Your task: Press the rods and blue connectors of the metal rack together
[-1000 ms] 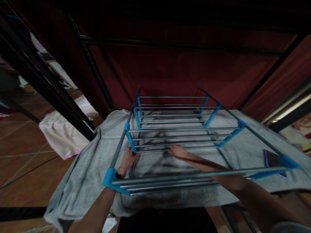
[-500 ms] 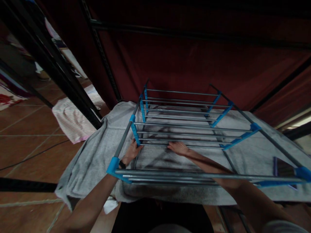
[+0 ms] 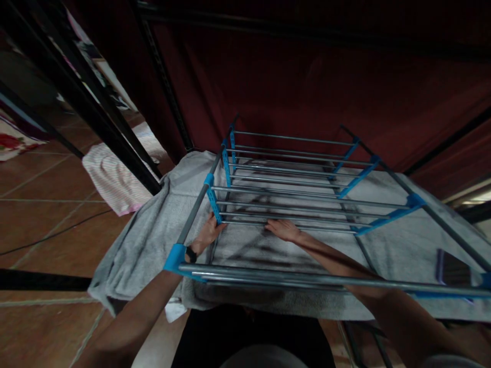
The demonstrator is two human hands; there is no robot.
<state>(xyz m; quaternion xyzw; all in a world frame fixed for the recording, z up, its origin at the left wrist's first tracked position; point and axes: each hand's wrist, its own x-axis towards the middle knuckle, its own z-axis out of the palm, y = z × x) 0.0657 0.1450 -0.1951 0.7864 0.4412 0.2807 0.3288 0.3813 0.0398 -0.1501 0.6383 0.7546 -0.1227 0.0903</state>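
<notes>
On the far left the floor (image 3: 46, 214) is made of brown tiles, and a pink striped cloth (image 3: 115, 184) lies on it next to a black post (image 3: 95, 122). A thin dark cord (image 3: 53, 235) runs over the tiles.

Next comes a gray towel (image 3: 146, 240) spread flat under a drying rack (image 3: 291, 204). The left edge of the towel hangs down in folds. The rack has gray metal bars and bright blue plastic joints (image 3: 174, 255).

The left hand (image 3: 205, 236) reaches under the near bars and rests on the towel, right beside a blue side piece of the rack. Its fingers look curled in by that piece, but the light is dim, so I cannot tell if it grips anything. A dark band sits on that wrist.

The right hand (image 3: 284, 230) lies flat and open on the towel in the middle, palm down, fingers pointing left. It holds nothing. Its arm goes under the near bars.

Far to the right, a dark phone (image 3: 452, 268) lies on the towel near the rack's corner. Behind it all hangs a dark red curtain (image 3: 307, 87).
</notes>
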